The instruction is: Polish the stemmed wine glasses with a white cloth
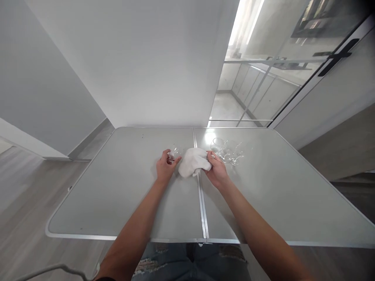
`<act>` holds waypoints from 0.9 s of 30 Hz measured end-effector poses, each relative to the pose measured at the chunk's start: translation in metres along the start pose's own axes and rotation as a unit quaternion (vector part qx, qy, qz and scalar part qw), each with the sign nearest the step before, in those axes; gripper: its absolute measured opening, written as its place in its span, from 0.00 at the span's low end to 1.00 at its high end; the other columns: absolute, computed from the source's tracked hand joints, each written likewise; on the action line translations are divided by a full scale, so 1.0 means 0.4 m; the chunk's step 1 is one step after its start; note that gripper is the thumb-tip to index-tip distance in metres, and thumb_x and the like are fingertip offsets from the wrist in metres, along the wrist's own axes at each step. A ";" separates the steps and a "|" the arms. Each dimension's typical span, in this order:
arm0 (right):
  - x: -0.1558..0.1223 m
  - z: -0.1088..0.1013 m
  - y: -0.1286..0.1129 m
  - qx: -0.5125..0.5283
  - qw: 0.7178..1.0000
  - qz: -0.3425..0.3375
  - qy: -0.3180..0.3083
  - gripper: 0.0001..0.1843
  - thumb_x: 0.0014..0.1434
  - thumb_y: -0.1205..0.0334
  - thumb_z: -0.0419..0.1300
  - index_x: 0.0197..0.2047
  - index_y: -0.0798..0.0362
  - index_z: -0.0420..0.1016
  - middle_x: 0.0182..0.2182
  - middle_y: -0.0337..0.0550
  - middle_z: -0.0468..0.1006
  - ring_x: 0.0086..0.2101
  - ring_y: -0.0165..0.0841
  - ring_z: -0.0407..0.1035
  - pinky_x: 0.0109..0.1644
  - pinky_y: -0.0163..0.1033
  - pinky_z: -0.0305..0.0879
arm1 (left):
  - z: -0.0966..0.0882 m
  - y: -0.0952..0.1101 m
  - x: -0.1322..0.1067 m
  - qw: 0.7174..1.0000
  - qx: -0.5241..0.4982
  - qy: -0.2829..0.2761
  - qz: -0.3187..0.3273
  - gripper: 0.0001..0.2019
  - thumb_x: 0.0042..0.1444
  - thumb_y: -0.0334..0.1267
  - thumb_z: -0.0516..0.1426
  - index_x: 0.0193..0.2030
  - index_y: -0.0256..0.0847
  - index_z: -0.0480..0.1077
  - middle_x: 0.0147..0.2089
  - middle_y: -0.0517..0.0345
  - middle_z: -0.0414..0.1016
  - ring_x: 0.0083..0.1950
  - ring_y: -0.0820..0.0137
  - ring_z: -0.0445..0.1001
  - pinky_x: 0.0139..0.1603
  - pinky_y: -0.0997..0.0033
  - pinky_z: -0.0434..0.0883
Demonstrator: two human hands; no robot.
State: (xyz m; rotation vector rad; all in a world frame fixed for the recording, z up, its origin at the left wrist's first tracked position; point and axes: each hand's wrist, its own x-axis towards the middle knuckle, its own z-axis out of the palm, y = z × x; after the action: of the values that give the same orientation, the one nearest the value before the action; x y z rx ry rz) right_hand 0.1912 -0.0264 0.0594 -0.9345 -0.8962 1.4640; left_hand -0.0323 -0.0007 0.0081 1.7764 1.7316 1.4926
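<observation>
My left hand [165, 167] is closed around a small clear glass [174, 154] near the middle of the grey folding table [123, 195]. My right hand [217, 170] grips a crumpled white cloth [193, 161], which lies between the two hands over the table's centre seam and touches the glass. Several more clear glasses [228, 152] stand together on the table just beyond my right hand.
A white wall rises right behind the table's far edge. A glass sliding door [263, 89] with a black handle is at the back right. Wooden floor surrounds the table. A thin white cable [52, 269] lies at the lower left.
</observation>
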 end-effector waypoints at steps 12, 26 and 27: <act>-0.020 -0.030 0.045 -0.355 0.908 -0.179 -0.129 0.14 0.65 0.48 0.59 0.47 0.46 0.62 0.31 0.37 0.68 0.30 0.35 0.63 0.38 0.41 0.62 | -0.015 -0.036 -0.009 0.963 -0.021 -0.194 0.184 0.33 0.53 0.64 0.63 0.57 0.42 0.77 0.31 0.60 0.76 0.25 0.77 0.66 0.31 0.76 0.69; 0.025 -0.049 0.077 -0.265 0.927 -0.088 -0.251 0.21 0.57 0.66 0.55 0.53 0.45 0.57 0.37 0.38 0.74 0.37 0.35 0.67 0.44 0.40 0.63 | 0.004 -0.033 -0.014 0.941 0.104 -0.200 0.251 0.30 0.55 0.63 0.63 0.56 0.44 0.78 0.30 0.56 0.79 0.29 0.71 0.75 0.31 0.74 0.65; 0.024 -0.047 0.079 -0.235 0.937 -0.080 -0.247 0.21 0.58 0.64 0.56 0.54 0.44 0.56 0.38 0.38 0.75 0.37 0.36 0.68 0.44 0.40 0.64 | 0.005 -0.032 -0.014 0.945 0.102 -0.188 0.248 0.29 0.55 0.63 0.63 0.55 0.44 0.78 0.29 0.57 0.78 0.28 0.71 0.75 0.31 0.73 0.65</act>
State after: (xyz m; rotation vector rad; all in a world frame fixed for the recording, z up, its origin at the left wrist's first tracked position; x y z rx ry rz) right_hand 0.1952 -0.0190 0.0223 -0.8123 -1.7106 1.3886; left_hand -0.0371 -0.0011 -0.0051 2.5482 1.3467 1.0384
